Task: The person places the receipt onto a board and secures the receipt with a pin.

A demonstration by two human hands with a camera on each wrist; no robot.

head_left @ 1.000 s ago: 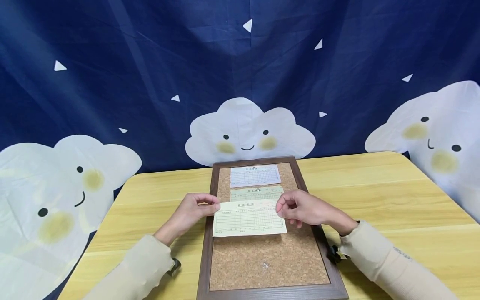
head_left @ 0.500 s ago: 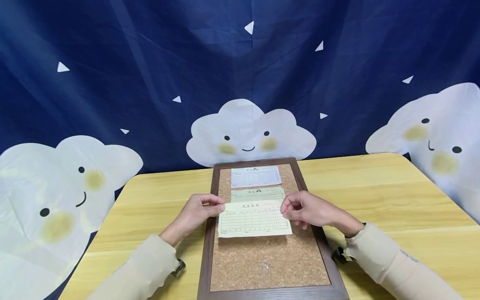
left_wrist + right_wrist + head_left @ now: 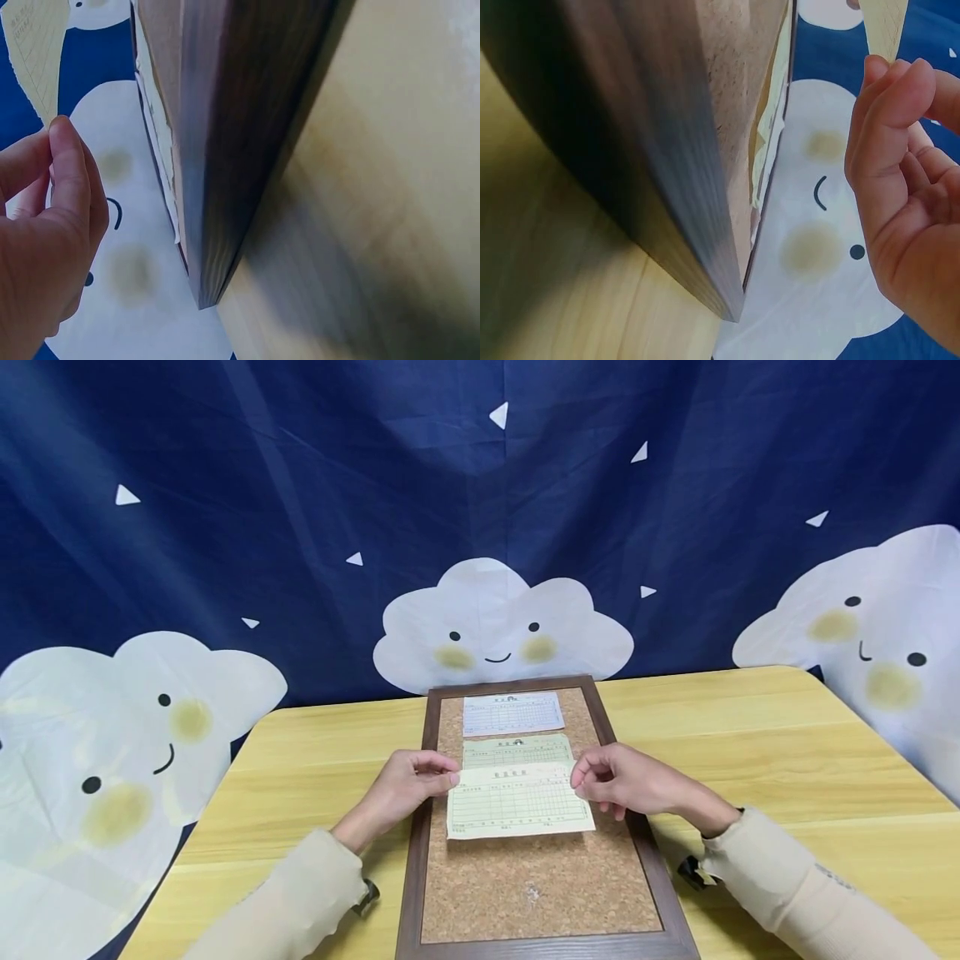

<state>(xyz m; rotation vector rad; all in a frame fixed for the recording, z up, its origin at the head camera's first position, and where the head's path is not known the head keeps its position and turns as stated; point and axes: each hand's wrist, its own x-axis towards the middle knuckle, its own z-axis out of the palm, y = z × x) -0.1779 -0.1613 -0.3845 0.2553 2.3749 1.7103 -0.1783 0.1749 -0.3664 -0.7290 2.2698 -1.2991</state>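
Between both hands a pale yellow printed form slip (image 3: 517, 806) is held by its two side edges, raised over the framed cork board (image 3: 540, 893). My left hand (image 3: 401, 793) pinches its left edge near the upper corner with thumb and fingers. On the opposite edge my right hand (image 3: 630, 779) pinches it the same way. In the left wrist view the slip (image 3: 37, 56) rises from the fingertips, well off the dark frame. A greenish form slip (image 3: 517, 750) lies on the cork just behind, its lower part hidden by the held one. Farther up lies a white form slip (image 3: 513, 717).
The board's dark wooden frame (image 3: 416, 885) stands thick above the wooden table (image 3: 750, 735). Behind the table hangs a navy cloth (image 3: 480, 485) printed with smiling clouds. A small whitish mark (image 3: 532, 893) shows on the lower cork.
Both hands have shifted slightly to the right with the yellow slip, which now covers a little less of the greenish slip behind it. The board and the other slips stay put.
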